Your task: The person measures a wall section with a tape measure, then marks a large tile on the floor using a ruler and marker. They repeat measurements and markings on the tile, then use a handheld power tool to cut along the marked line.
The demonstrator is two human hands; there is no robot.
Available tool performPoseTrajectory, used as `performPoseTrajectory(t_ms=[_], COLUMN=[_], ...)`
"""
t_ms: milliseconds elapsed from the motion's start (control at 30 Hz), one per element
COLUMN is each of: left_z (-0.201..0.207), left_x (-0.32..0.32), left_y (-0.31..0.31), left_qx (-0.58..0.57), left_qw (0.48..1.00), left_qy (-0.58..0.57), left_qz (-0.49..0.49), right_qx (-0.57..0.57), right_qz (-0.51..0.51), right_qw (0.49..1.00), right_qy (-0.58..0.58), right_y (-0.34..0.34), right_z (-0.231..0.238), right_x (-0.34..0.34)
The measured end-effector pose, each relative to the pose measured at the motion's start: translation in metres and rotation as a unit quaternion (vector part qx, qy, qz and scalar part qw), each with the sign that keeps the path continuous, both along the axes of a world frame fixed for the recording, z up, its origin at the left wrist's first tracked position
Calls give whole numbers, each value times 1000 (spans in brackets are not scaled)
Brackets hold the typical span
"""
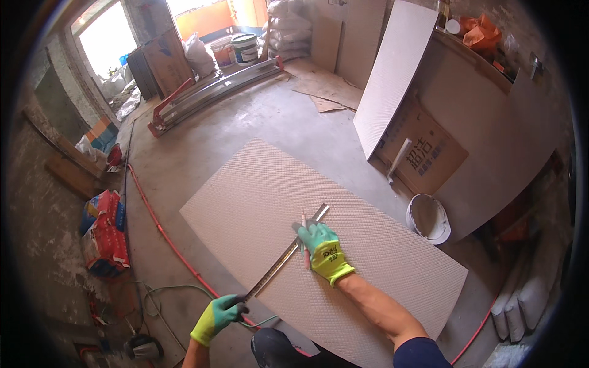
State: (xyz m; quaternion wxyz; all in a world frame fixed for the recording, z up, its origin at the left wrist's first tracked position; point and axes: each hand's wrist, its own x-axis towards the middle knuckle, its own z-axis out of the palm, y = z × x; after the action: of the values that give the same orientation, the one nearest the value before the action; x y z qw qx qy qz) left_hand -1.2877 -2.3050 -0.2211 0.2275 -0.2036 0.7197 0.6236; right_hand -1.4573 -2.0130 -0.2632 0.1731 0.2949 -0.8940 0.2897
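A large beige tile or panel (245, 190) with a fine raised grid lies flat on the floor before me. Across its near half runs a straight metal ruler (273, 272), slanting from the near left edge up to the right. My left hand (222, 315), in a green and yellow glove with dark fingertips, is closed around the ruler's near end, just off the panel's edge. My right hand (322, 246), gloved alike, rests over the ruler's far part with a slim pinkish pencil or marker (306, 260) in its fingers. Its point sticks up beyond the fingers.
Beyond the panel stands a long red-ended tile cutter (215, 92). At right, a white bucket (429, 219) sits near the panel's edge, beside a leaning panel (392, 67) and a cardboard box (423, 147). A red hose (165, 236) crosses the floor at left, past red bags (107, 236).
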Motion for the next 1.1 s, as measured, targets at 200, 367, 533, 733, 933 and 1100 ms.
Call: performPoseTrajectory(t_ms=[200, 367, 533, 733, 933, 1100], left_z=[-3, -8, -9, -6, 1, -1], left_x=[-31, -27, -24, -23, -24, -36], left_y=[9, 7, 9, 10, 17, 1], left_qx=[4, 13, 27, 8, -23, -48], left_qw=[999, 1000, 1000, 1000, 999, 998], left_qy=[-36, -23, -13, -22, -21, 2], left_qz=[-29, -17, 9, 12, 25, 26], right_qx=[-21, -21, -19, -27, -51, -177], right_qz=[-33, -31, -36, -44, -19, -70], right_qw=[999, 999, 999, 999, 999, 978], right_qy=[25, 25, 4, 13, 7, -82], right_y=[-3, -2, -2, -3, 1, 24], right_z=[0, -3, -2, 3, 7, 20], right_x=[3, 4, 5, 7, 6, -16])
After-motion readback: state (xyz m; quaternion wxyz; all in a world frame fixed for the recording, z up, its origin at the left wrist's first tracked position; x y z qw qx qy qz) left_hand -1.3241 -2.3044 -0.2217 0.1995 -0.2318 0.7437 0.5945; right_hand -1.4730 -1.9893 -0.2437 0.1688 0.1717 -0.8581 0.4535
